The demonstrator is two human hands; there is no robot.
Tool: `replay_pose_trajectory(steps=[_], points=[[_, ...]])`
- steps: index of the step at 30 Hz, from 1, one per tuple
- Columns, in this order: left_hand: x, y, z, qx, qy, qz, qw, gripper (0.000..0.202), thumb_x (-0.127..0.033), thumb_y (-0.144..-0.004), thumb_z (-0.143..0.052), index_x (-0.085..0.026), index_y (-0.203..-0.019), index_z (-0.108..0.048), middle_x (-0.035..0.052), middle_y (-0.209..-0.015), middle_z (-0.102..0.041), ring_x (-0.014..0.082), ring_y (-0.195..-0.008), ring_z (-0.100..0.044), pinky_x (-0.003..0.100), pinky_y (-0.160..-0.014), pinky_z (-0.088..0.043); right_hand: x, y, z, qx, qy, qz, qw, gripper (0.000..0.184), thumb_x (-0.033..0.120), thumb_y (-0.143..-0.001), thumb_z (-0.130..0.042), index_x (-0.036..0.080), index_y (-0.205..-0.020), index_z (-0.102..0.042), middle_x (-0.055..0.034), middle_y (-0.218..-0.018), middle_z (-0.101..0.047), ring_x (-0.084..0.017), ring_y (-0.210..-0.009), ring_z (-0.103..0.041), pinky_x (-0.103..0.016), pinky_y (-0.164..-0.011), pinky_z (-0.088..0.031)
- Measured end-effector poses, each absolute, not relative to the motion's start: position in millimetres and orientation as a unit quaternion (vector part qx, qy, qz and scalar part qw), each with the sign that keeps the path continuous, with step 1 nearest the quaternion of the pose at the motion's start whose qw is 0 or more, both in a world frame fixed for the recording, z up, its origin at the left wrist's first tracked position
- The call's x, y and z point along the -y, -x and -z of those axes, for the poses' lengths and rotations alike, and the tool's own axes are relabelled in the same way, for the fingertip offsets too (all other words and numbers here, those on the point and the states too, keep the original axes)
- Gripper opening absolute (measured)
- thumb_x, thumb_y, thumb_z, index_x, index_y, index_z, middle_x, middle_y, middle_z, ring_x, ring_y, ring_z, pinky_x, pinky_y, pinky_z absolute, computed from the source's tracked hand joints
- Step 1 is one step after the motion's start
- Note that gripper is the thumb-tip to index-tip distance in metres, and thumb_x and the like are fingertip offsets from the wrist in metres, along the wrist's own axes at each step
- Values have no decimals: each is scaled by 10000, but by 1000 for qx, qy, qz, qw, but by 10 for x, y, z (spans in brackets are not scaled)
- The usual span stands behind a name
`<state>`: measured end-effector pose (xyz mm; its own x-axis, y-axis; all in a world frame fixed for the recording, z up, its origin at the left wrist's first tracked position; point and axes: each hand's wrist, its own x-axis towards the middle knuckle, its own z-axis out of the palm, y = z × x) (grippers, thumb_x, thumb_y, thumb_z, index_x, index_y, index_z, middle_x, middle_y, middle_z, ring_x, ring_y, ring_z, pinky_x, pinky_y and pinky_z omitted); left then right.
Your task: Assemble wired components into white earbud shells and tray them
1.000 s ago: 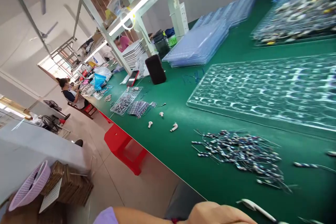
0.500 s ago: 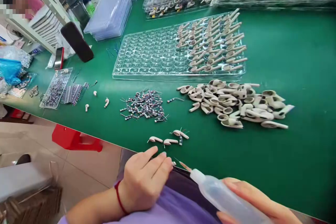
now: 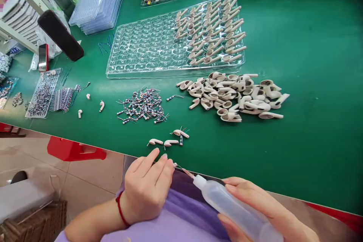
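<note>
My right hand [image 3: 263, 204] grips a translucent needle-tip squeeze bottle [image 3: 227, 198], tilted with its thin needle pointing up and left. The needle's end is at or very near a small white piece [image 3: 175, 165] at the fingertips of my left hand [image 3: 151, 181]. My left hand is closed around that piece, which is mostly hidden by the fingers, over the table's front edge. Just beyond the left fingers lie white earbud shells [image 3: 171, 143] with thin wires sticking out, and a tiny circuit board [image 3: 181, 140] beside them.
A pile of earbud shells [image 3: 229, 94] lies right of a heap of small wired boards [image 3: 144, 104]. Behind stands a clear tray [image 3: 136, 51] partly filled with shells. A phone [image 3: 61, 34], stacked trays [image 3: 98, 2] and a red stool [image 3: 68, 149] are at left.
The camera view has shifted, so the table things appear lower-right to upper-left. The bottle's needle has come closer to the small white piece in my left hand.
</note>
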<state>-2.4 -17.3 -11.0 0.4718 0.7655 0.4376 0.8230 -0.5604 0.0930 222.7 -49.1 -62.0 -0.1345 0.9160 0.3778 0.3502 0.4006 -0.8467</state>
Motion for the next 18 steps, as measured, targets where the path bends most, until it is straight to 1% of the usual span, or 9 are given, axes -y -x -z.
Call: replay_pose_trajectory(steps=[3,8,15,17,18], points=[[164,7,96,465,856,217,69,115,-83,-828,-663,-113,-931,-704,78,-908,-790,247,-920,-742,306,-708,-537,477,-2249,620,729,415,-285,463,504,137,-826,-619,182,-1317,-513,-61,-876,-683,-230,-744,-708,-377,-754,-631],[167,-5,98,464,856,217,68,112,-71,-813,-688,-107,-918,-706,78,-905,-790,247,-921,-742,308,-713,-527,417,-2226,560,743,406,-282,451,531,76,-808,-602,187,-1319,-511,-49,-848,-677,-223,-740,-707,-363,-742,-628],[179,-2,118,466,854,222,65,117,-70,-809,-694,-108,-919,-701,78,-905,-791,250,-918,-743,313,-713,-525,424,-2231,576,737,402,-285,463,507,94,-821,-606,177,-1311,-507,-46,-812,-674,-215,-724,-701,-361,-749,-621],[178,2,114,465,855,222,64,116,-71,-816,-684,-106,-926,-698,79,-905,-791,250,-915,-744,314,-715,-524,436,-2226,606,728,407,-287,471,465,120,-824,-615,198,-1275,-529,-34,-787,-683,-207,-705,-703,-352,-733,-624],[177,4,112,464,856,220,64,118,-73,-824,-674,-109,-934,-696,79,-911,-790,248,-920,-743,313,-720,-524,444,-2220,620,714,424,-290,475,418,153,-822,-629,223,-1229,-560,-25,-773,-690,-203,-693,-705,-341,-710,-627]])
